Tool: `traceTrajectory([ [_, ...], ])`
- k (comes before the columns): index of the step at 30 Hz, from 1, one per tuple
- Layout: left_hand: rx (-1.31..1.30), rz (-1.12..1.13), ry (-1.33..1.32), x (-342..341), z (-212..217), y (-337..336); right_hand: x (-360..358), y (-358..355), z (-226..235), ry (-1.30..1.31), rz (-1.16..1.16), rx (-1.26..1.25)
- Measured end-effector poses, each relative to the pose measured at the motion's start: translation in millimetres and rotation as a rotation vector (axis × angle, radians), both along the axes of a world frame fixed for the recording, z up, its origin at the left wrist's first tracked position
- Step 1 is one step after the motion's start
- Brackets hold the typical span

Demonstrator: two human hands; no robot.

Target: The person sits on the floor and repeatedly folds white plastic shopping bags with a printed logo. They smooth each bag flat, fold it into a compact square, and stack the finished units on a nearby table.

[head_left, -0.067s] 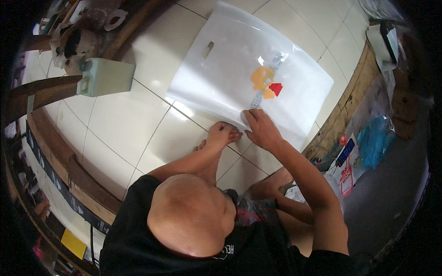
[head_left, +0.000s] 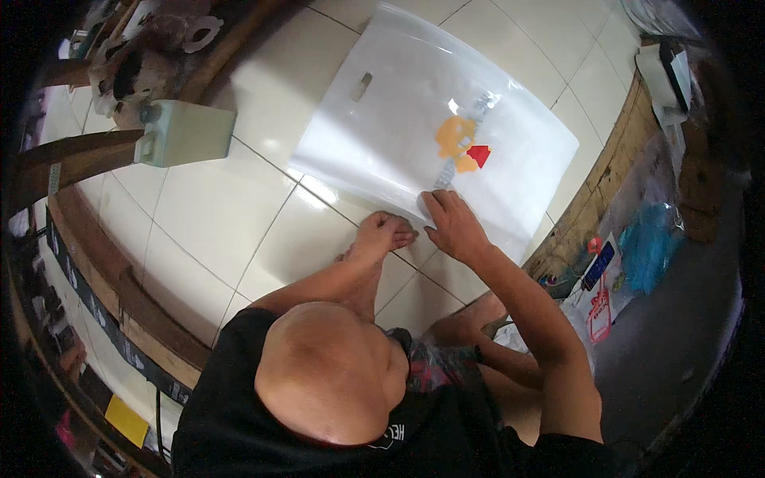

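At frame centre, the left hand [head_left: 384, 233] and right hand [head_left: 451, 225] press flat, fingers spread, on the near edge of a white plastic bag [head_left: 398, 127] lying on the tiled floor [head_left: 199, 215]. Upper left, a pale green box [head_left: 185, 132] sits by wooden beams [head_left: 68, 155]; at right, blue packaging [head_left: 647, 247].

A floor of large glossy cream ceramic tiles [head_left: 199, 215] with thin dark grout lines fills the middle of the view, catching bright glare from overhead light. A dark wooden beam [head_left: 72, 151] crosses the upper left, with a pale green boxy plastic container [head_left: 187, 131] resting at its end. Along the left edge runs a brown wooden ledge [head_left: 119, 295], curving with the lens. At the right, a rough wooden border strip [head_left: 613, 151] separates the tiles from a grey concrete floor [head_left: 677, 342] strewn with a crumpled blue plastic bag [head_left: 647, 243].
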State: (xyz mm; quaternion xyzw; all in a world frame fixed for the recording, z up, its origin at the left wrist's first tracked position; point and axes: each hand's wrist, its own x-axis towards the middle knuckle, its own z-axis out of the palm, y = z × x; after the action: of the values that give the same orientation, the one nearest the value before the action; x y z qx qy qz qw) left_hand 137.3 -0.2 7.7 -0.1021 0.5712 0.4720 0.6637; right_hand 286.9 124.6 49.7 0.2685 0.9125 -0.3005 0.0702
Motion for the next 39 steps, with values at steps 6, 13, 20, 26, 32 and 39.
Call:
traceTrajectory([
  [6,0.16,-0.007,0.532,-66.0,-2.0,-28.6,-4.8,-5.7,2.2,-0.05,-0.001,0.081],
  [13,0.216,-0.103,1.439,-149.9,22.9,34.4,2.0,4.2,15.1,0.059,-0.179,-0.017],
  [20,0.079,-0.674,1.66,-209.3,3.3,149.5,93.0,91.5,-13.3,0.085,-1.051,0.272],
  [26,-0.018,-0.986,1.637,-180.7,-1.5,199.3,202.3,98.9,-47.1,-0.264,-1.445,-0.115],
  [32,-0.084,-1.034,1.702,-182.1,-12.3,201.0,148.4,83.1,-17.6,0.007,-1.474,-0.322],
  [39,-0.036,-1.006,1.75,-194.6,-23.8,205.9,156.6,90.8,-40.5,0.001,-1.494,-0.222],
])
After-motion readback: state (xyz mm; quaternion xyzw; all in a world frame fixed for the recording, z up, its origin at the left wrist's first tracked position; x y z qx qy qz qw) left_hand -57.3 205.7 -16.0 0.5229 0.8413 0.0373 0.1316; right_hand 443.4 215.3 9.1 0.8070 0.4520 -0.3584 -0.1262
